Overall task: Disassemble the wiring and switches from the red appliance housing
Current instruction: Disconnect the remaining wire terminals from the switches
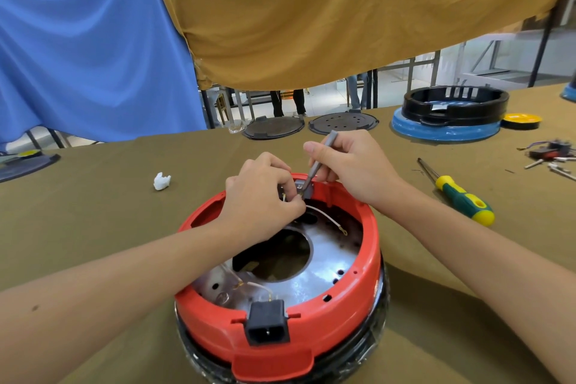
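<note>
My right hand (349, 165) pinches the driver bit (318, 162); my left hand (261, 193) pinches the switch (300, 186). Slippage risks gouging the red housing (371, 262).

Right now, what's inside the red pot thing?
Inside the red housing you can see a shiny metal plate with a big round hole, white wires and a black plug socket. The left hand covers the part being unscrewed.

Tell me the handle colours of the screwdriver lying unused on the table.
Green and yellow, on the screwdriver right of the red housing; the head view shows it.
</note>
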